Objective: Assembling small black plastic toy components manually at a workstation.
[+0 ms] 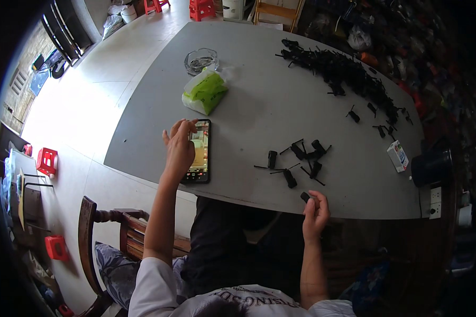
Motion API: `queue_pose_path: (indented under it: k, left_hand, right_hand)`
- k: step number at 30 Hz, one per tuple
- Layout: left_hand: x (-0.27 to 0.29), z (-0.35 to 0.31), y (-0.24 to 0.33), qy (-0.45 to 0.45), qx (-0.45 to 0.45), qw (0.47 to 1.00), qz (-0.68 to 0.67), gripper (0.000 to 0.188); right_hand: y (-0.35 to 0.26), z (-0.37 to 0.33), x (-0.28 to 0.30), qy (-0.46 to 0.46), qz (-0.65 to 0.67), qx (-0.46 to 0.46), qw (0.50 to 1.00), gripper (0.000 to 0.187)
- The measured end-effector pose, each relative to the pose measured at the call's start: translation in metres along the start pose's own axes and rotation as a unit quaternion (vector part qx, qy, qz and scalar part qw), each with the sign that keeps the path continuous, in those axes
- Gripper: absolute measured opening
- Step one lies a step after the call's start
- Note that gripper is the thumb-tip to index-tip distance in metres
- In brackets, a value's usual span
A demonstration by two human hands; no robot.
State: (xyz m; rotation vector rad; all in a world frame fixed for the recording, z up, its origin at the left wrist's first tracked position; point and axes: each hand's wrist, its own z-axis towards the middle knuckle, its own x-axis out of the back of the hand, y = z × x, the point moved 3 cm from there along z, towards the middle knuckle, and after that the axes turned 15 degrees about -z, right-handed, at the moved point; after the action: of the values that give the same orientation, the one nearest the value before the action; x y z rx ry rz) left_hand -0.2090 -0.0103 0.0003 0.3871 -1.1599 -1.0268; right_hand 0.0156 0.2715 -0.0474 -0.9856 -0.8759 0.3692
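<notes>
The person wears a white shirt (193,306) with dark lettering (256,299) (it curves across the front). The left sleeve (153,288) and right sleeve (330,308) are short and white, above bare forearms; the trousers (214,243) are nearly black.

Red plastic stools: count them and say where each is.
4 show clearly: a first stool at the picture's top edge, a second stool right of it, a third stool left of the grey table, a fourth stool below the third. More may be hidden.
</notes>
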Motion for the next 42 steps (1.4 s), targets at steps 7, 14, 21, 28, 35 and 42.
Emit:
queue_pose_path:
  k: [7, 14, 21, 28, 35, 42]
  left_hand:
    - [0.014, 0.002, -0.019, 0.014, 0.087, 0.986, 0.142, 0.036]
    - [0.021, 0.002, -0.012, 0.013, 0.059, 0.996, 0.061, 0.037]
    - [0.002, 0.005, 0.001, -0.039, 0.022, 0.999, 0.003, 0.035]
    - [-0.004, 0.006, -0.003, -0.056, 0.019, 0.998, 0.039, 0.036]
    - [0.012, -0.005, 0.008, -0.039, 0.006, 0.999, -0.034, 0.037]
    - [0.029, -0.030, 0.011, -0.001, -0.025, 1.000, -0.013, 0.041]
  right_hand:
    - [-0.004, 0.001, -0.001, 0.001, 0.001, 0.016, 1.000, 0.016]
    - [-0.006, 0.001, 0.001, -0.013, -0.017, -0.009, 1.000, 0.016]
    - [-0.008, 0.001, -0.002, -0.003, -0.023, 0.029, 0.999, 0.016]
    - [-0.011, 0.001, -0.004, -0.004, -0.024, 0.031, 0.999, 0.016]
    - [-0.006, 0.001, -0.002, -0.009, -0.032, 0.028, 0.999, 0.017]
    - [-0.010, 0.002, -0.004, 0.001, -0.037, 0.040, 0.999, 0.019]
